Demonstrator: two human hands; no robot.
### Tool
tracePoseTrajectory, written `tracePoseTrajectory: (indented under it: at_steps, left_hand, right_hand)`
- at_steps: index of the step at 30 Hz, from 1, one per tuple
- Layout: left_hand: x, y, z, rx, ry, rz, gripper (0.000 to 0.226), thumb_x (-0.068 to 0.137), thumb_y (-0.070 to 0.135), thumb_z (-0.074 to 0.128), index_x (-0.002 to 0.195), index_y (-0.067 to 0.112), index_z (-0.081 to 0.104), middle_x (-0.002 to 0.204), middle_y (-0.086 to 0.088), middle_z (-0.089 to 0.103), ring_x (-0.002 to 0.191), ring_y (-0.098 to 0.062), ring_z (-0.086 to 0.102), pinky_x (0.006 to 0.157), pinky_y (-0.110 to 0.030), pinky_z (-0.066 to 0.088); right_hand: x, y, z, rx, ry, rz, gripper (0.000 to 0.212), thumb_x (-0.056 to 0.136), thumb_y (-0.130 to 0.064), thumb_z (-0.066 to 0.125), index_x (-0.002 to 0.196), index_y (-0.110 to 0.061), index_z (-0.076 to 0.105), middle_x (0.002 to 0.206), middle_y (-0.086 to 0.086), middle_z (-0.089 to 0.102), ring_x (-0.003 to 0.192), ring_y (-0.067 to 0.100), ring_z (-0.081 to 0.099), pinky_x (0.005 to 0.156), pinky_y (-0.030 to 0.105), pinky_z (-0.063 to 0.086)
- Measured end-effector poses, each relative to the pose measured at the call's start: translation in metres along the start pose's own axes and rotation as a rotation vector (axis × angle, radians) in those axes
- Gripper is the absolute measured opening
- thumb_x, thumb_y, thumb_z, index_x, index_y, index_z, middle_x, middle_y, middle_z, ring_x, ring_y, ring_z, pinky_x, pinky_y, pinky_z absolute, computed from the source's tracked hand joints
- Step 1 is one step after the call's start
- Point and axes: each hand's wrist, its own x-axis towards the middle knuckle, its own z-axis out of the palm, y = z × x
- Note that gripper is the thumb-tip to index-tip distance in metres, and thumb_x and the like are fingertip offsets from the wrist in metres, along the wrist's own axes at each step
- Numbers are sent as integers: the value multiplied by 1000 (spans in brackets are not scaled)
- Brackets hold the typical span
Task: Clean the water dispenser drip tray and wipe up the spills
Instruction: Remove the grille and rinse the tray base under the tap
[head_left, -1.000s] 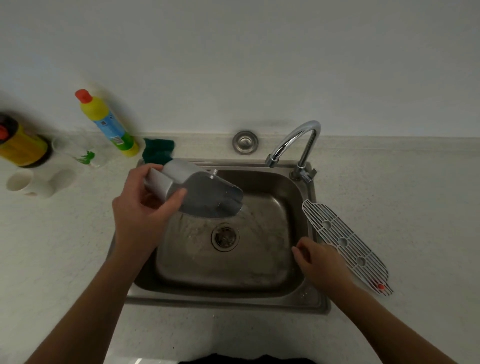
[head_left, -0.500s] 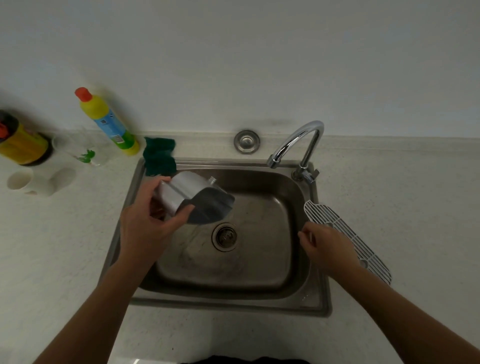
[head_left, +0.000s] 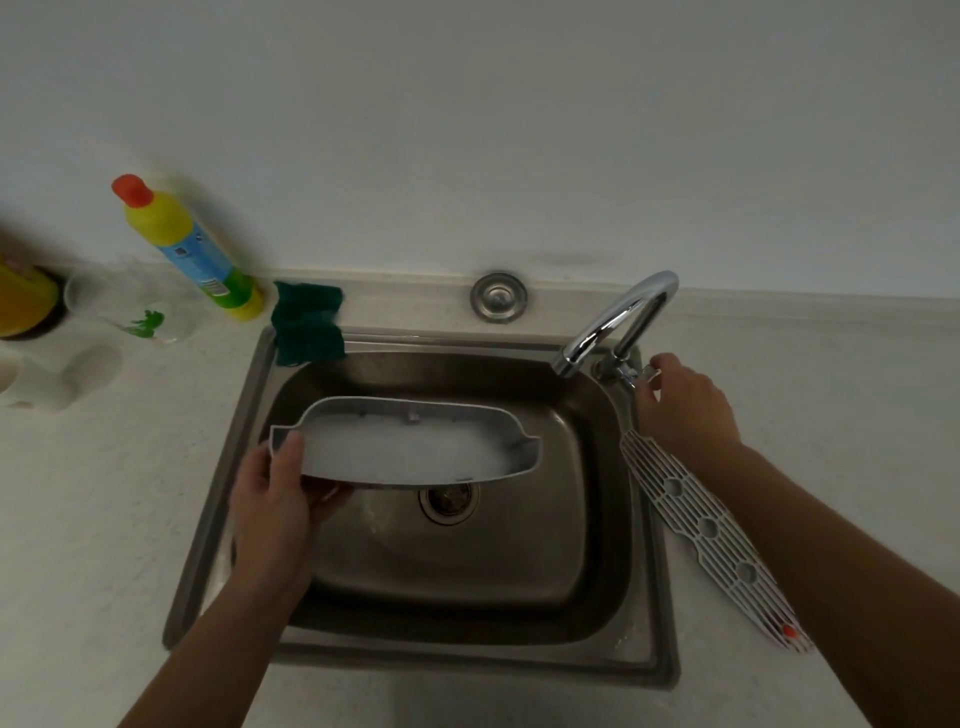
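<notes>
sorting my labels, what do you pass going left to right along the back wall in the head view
yellow jar → yellow bottle → green sponge → metal plug → tap

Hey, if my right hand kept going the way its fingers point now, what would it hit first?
The tap lever: your right hand points toward the back left, and its fingertips seem to pinch it. Straight beyond stands the tap's base, though depth is hard to judge.

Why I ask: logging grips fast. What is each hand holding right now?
Left hand: holding the drip tray by its left end.
Right hand: pinching the faucet handle.
</notes>
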Motion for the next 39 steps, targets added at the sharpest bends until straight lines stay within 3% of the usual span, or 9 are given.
tracePoseTrajectory:
  at_steps: [4, 8, 12, 19, 21, 25, 30, 33, 39]
  left_hand:
    - [13, -19, 19, -165, -8, -284, 29, 96, 52, 61, 119, 35, 65, 126, -10, 67, 111, -31, 71, 72, -40, 64]
    - [21, -28, 45, -201, -64, -349, 31, 100, 48, 58, 124, 29, 63, 124, -12, 69, 101, -29, 77, 72, -39, 64]
    - [27, -29, 67, -230, -98, -377, 25, 103, 43, 56, 120, 27, 62, 121, -13, 70, 89, -24, 80, 71, -40, 65]
    - [38, -31, 70, -237, -119, -376, 25, 104, 37, 55, 121, 21, 64, 117, -15, 72, 89, -28, 80, 74, -44, 65]
    - [38, -35, 70, -260, -127, -405, 25, 103, 34, 56, 119, 18, 65, 115, -17, 73, 89, -29, 80, 73, -42, 65]
    - [38, -45, 74, -313, -150, -469, 24, 101, 23, 52, 117, 10, 65, 113, -20, 72, 94, -33, 76, 69, -41, 65]
    - [30, -60, 76, -332, -213, -512, 25, 99, 13, 48, 116, 7, 65, 105, -18, 76, 106, -40, 70, 89, -55, 61]
    - [24, -63, 79, -293, -220, -555, 26, 101, 13, 45, 119, 5, 62, 115, -23, 69, 110, -40, 67, 92, -57, 59]
    - [28, -65, 75, -59, -191, -588, 19, 103, 8, 44, 109, 5, 62, 116, -23, 62, 92, -26, 63, 70, -33, 58]
  right_hand:
    - [22, 2, 0, -27, 5, 63, 18, 103, -32, 53, 96, -17, 59, 70, -3, 57, 60, 11, 52, 52, 23, 31]
    - [15, -5, 8, -115, 64, -43, 17, 104, -26, 54, 90, -15, 52, 59, -4, 50, 47, 7, 43, 47, 22, 24]
    - [-3, -14, 20, -162, -38, -147, 17, 104, -28, 54, 104, -12, 59, 74, 7, 68, 59, 27, 63, 59, 30, 38]
    - [-37, -27, 9, 386, -9, 174, 16, 103, -37, 53, 95, -26, 61, 77, -2, 68, 67, 15, 66, 55, 26, 48]
    - [-54, -33, 7, 531, -131, 285, 27, 105, -46, 45, 97, -27, 62, 75, 7, 70, 66, 23, 71, 56, 35, 60]
    - [-71, -41, 3, 733, -320, 486, 45, 103, -64, 30, 104, -31, 61, 66, 12, 73, 53, 20, 71, 46, 25, 54]
    - [-75, -41, -3, 929, -453, 718, 76, 92, -81, 29, 91, -16, 68, 61, 12, 69, 46, 17, 63, 46, 24, 49]
    - [-75, -41, -6, 867, -403, 663, 78, 92, -80, 31, 78, -11, 65, 54, 5, 63, 42, 11, 57, 44, 24, 46]
    - [-78, -48, -13, 827, -269, 422, 57, 102, -61, 35, 89, -14, 64, 54, 0, 65, 43, 9, 60, 41, 17, 48]
